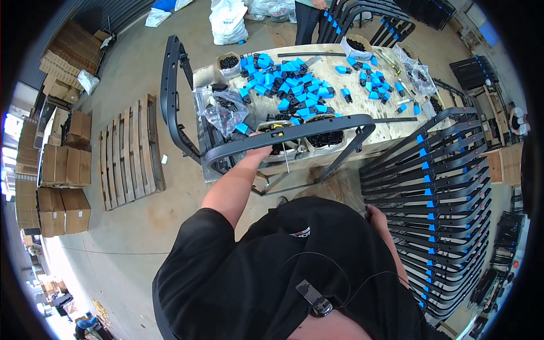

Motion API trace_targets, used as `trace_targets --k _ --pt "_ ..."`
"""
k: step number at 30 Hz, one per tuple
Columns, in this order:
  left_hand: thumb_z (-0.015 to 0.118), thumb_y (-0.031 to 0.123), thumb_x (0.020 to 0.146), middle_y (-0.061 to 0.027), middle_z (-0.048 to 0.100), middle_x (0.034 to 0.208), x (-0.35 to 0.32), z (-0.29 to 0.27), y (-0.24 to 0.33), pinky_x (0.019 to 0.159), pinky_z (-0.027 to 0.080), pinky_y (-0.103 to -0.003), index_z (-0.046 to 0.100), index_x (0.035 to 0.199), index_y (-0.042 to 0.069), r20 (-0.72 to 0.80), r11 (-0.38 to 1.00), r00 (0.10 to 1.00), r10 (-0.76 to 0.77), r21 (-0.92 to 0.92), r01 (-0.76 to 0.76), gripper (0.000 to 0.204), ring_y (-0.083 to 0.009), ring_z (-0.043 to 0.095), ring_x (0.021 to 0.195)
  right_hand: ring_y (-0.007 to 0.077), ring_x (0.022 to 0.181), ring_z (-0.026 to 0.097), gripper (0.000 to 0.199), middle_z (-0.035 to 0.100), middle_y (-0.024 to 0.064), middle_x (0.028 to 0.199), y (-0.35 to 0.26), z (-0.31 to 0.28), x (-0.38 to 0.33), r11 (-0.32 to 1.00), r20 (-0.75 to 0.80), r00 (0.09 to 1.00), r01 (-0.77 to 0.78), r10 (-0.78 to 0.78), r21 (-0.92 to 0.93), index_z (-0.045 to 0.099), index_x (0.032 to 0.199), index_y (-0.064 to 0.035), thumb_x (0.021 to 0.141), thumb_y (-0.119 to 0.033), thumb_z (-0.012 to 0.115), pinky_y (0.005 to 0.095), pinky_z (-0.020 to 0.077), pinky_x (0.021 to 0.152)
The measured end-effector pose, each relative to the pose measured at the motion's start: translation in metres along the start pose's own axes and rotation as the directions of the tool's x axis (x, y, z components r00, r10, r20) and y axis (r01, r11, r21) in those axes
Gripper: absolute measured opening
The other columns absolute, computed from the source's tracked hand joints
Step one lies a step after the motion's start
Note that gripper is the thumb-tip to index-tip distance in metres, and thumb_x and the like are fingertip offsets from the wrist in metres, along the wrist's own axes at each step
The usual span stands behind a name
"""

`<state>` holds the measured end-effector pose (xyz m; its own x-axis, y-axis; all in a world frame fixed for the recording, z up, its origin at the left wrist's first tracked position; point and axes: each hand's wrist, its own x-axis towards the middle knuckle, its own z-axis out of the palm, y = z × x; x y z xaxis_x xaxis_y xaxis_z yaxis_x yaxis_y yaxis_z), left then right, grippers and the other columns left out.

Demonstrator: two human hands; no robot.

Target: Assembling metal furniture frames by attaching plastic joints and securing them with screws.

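Nearest the camera, the right hand (375, 214) is seen low beside the torso, resting against the near end of a stack of dark curved frames (447, 226) fitted with blue clips; whether it is clenched or released cannot be told, since only its back shows. Farther out, the left hand (262, 152) is raised and closed around the underside of a single dark curved frame (294, 134), which is held level across the near edge of the plywood workbench (317, 73), one bent leg hanging down at either end. The step in hand is judged to be the handling of one frame at the bench edge, between the stack and the fittings; the next move is judged to call for a steady hold on the bar while a clip is brought to it. On the bench beyond, loose blue clips (294, 85) are spread in a heap, with a clear bag of black parts (222, 109) at the left; another frame (173, 96) leans against the bench's left side. Farthest off, a wooden pallet (131, 148) and stacked cardboard boxes (62, 170) are shown on the concrete floor.
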<state>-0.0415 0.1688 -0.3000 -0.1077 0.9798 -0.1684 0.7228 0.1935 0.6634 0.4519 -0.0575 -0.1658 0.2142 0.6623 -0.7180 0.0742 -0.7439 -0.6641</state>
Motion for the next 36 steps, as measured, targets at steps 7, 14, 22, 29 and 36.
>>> trace_targets --k 7,14,22,29,36 --pt "0.049 0.031 0.1 -0.0104 0.072 0.087 -0.037 -0.05 0.07 0.073 0.053 -0.039 0.066 0.105 0.007 0.177 0.984 0.969 -0.172 0.079 0.16 0.03 -0.0232 0.07 0.08 0.0155 0.06 0.052 0.016 0.052 0.0016 0.072 -0.06 0.05 0.005 0.977 0.199 0.98 -0.064 0.023 0.204 0.057 0.089 -0.0102 0.096 -0.024 0.059 0.0314 0.0427 0.054" --pt "0.058 0.021 0.097 -0.0074 0.071 0.083 -0.078 -0.074 0.106 0.064 0.05 -0.026 0.067 0.098 -0.002 0.429 0.696 0.878 -0.211 -0.566 0.443 0.025 -0.0123 0.064 0.069 0.0183 0.068 0.057 0.019 0.059 0.0041 0.083 -0.104 0.091 0.013 0.955 0.422 0.895 0.016 -0.146 0.296 0.062 0.102 -0.0056 0.097 -0.024 0.058 0.0336 0.0481 0.063" --pt "0.065 0.011 0.093 -0.013 0.071 0.086 -0.152 -0.082 0.252 0.069 0.056 -0.03 0.065 0.117 -0.009 0.412 0.819 0.814 0.41 -0.558 -0.13 0.032 -0.0155 0.068 0.073 0.0222 0.086 0.062 0.03 0.067 0.0074 0.101 -0.152 0.144 0.02 0.811 0.689 0.716 -0.337 -0.109 0.478 0.062 0.113 -0.0051 0.102 -0.029 0.048 0.0383 0.0496 0.083" --pt "0.07 0.017 0.091 -0.0171 0.069 0.102 -0.157 -0.096 0.264 0.076 0.056 -0.033 0.063 0.123 -0.004 0.31 0.83 0.791 0.528 -0.386 -0.403 0.039 -0.0212 0.069 0.082 0.0202 0.081 0.056 0.023 0.062 0.0076 0.095 -0.144 0.118 0.032 0.825 0.759 0.64 -0.358 -0.125 0.437 0.061 0.107 -0.0027 0.099 -0.02 0.047 0.0316 0.0438 0.068" --pt "0.072 0.013 0.089 -0.0108 0.069 0.091 -0.163 -0.145 0.328 0.072 0.053 -0.032 0.069 0.108 -0.001 0.315 0.795 0.775 0.548 -0.485 -0.364 0.023 -0.0172 0.065 0.077 0.0196 0.075 0.054 0.015 0.058 0.0073 0.09 -0.125 0.038 0.052 0.763 0.602 0.779 -0.28 -0.174 0.583 0.061 0.104 -0.0009 0.095 -0.011 0.056 0.031 0.0449 0.065"
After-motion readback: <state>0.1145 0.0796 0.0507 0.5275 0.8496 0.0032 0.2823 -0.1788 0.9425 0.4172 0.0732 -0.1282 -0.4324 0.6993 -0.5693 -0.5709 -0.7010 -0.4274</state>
